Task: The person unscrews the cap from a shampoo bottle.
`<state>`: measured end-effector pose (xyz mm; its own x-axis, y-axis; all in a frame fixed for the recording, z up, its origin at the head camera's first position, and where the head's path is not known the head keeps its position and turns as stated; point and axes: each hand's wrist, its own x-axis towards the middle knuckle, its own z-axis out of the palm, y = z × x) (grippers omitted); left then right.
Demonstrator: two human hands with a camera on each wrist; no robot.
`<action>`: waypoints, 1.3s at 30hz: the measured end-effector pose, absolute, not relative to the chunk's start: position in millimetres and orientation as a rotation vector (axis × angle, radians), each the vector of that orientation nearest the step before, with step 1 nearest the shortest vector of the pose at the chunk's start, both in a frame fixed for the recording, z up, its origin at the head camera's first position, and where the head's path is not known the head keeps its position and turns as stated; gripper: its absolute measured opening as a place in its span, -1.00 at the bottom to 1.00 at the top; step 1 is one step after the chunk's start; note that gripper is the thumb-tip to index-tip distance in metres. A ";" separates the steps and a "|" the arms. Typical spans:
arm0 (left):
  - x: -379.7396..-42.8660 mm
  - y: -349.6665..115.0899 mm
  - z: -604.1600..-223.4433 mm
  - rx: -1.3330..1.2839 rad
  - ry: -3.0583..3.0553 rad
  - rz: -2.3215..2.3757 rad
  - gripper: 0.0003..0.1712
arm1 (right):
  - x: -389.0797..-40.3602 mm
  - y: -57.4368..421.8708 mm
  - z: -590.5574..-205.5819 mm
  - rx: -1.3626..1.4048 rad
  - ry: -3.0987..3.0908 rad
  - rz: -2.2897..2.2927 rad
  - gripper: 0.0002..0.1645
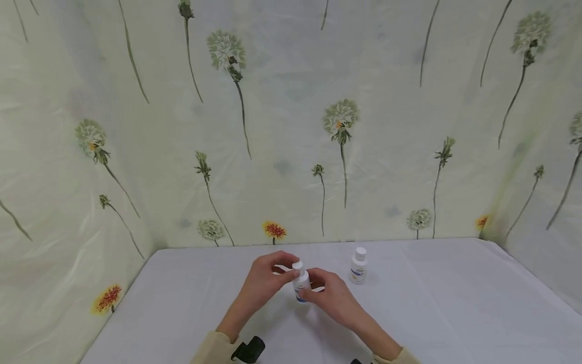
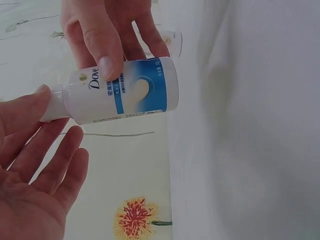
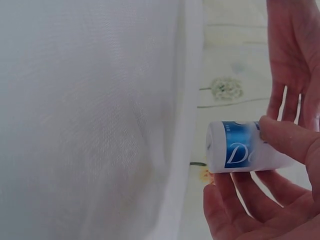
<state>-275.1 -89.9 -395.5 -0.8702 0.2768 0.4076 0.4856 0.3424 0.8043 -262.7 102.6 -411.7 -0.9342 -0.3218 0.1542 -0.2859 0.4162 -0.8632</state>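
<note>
Above the white table, both hands are on a small white Dove bottle (image 1: pixel 301 284) with a blue label band. My left hand (image 1: pixel 267 274) pinches its white cap (image 2: pixel 56 106) between thumb and fingers. Lower down, my right hand (image 1: pixel 335 298) grips the bottle's body, its thumb across the front of the label and its fingers behind. The bottle stands nearly upright, base downward, between the two hands. A second white bottle (image 1: pixel 358 268) with its cap on stands on the table, beyond and to the right of my right hand.
A white cloth covers the table (image 1: pixel 445 303). Behind it and along both sides hangs a pale curtain (image 1: pixel 291 151) printed with dandelions and orange flowers. Beige sleeves (image 1: pixel 213 349) and a black wrist camera (image 1: pixel 250 350) show at the bottom of the head view.
</note>
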 end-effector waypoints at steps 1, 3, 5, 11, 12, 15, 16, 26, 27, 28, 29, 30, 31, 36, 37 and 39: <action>-274.9 -88.4 -395.1 -0.692 -2.406 -1.548 -0.74 | -262.2 104.1 -411.7 -0.561 2.614 -1.586 -0.51; -274.3 -85.7 -394.2 -0.694 -2.409 -1.550 -0.74 | -261.3 106.8 -411.7 -0.564 2.616 -1.591 -0.51; -274.3 -83.2 -394.2 -0.700 -2.410 -1.544 -0.75 | -259.9 109.6 -411.7 -0.567 2.614 -1.598 -0.51; -272.6 -74.7 -393.6 -0.722 -2.408 -1.559 -0.76 | -253.9 119.4 -411.0 -0.573 2.623 -1.622 -0.52; -271.9 -73.4 -393.3 -0.725 -2.406 -1.568 -0.75 | -252.7 120.8 -410.8 -0.572 2.624 -1.627 -0.52; -270.2 -69.8 -393.4 -0.726 -2.410 -1.572 -0.75 | -248.8 124.5 -410.3 -0.572 2.620 -1.637 -0.52; -269.4 -68.6 -393.5 -0.724 -2.413 -1.572 -0.75 | -247.8 125.3 -410.3 -0.570 2.621 -1.637 -0.52; -257.7 -56.5 -394.3 -0.710 -2.438 -1.596 -0.77 | -232.2 135.7 -411.0 -0.500 2.630 -1.618 -0.50; -256.5 -56.0 -394.5 -0.707 -2.438 -1.599 -0.77 | -231.1 136.3 -411.2 -0.495 2.626 -1.616 -0.50; -255.1 -55.4 -395.3 -0.703 -2.442 -1.602 -0.78 | -229.9 136.8 -411.7 -0.487 2.620 -1.612 -0.49; -253.7 -55.0 -395.9 -0.701 -2.443 -1.606 -0.78 | -228.7 137.3 -412.2 -0.479 2.617 -1.609 -0.49; -252.3 -54.6 -396.4 -0.702 -2.440 -1.609 -0.78 | -227.5 137.7 -412.8 -0.473 2.613 -1.607 -0.49; -250.7 -54.5 -396.7 -0.705 -2.436 -1.616 -0.78 | -226.5 137.9 -413.4 -0.468 2.611 -1.604 -0.49; -243.7 -54.6 -399.2 -0.696 -2.443 -1.625 -0.79 | -221.0 137.9 -415.4 -0.452 2.598 -1.584 -0.48; -242.3 -54.6 -399.6 -0.692 -2.446 -1.627 -0.79 | -220.0 138.0 -415.6 -0.451 2.598 -1.575 -0.47; -240.2 -54.5 -400.5 -0.689 -2.448 -1.626 -0.79 | -218.2 138.4 -415.8 -0.446 2.598 -1.565 -0.47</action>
